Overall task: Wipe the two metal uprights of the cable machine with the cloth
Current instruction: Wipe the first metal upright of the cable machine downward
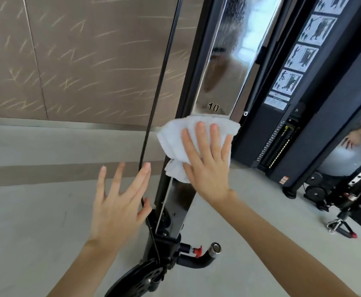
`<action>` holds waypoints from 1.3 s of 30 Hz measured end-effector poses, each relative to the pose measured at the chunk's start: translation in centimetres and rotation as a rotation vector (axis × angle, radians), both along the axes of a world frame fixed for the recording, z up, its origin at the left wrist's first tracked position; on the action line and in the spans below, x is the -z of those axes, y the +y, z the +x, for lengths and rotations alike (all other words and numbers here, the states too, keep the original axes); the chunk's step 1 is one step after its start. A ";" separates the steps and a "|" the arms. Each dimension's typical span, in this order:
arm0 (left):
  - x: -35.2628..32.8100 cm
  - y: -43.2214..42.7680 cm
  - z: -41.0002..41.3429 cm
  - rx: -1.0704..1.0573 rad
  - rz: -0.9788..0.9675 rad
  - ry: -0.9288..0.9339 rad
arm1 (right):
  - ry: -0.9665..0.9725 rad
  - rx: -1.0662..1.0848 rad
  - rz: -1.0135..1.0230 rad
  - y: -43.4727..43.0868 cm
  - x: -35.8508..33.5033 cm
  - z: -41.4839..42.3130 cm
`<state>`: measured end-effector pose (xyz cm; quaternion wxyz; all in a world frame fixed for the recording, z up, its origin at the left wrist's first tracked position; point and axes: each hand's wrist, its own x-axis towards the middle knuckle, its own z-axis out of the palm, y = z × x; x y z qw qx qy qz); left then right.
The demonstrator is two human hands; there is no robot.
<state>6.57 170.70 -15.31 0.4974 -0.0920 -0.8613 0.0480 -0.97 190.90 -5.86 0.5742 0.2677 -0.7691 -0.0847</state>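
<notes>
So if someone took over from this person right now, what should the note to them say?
Right hand: flat, straight fingers pressing the white cloth on the shiny upright, just under the "10" mark.
Left hand: open, fingers spread beside the black cable, holding nothing.
Done: wiping is under way on this upright; how much is clean, cannot tell.
Left: finish this upright, then the second one.

Above the right fingers [202, 138], the polished upright [228, 67] face is lying open. A black cable [164, 67] is running just beside the left fingers [117, 181], barring passage toward the upright.
</notes>
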 end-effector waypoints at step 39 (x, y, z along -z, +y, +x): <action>0.1 -2.7 0.8 0.084 -0.030 0.039 | -0.029 0.145 0.550 0.4 5.4 1.6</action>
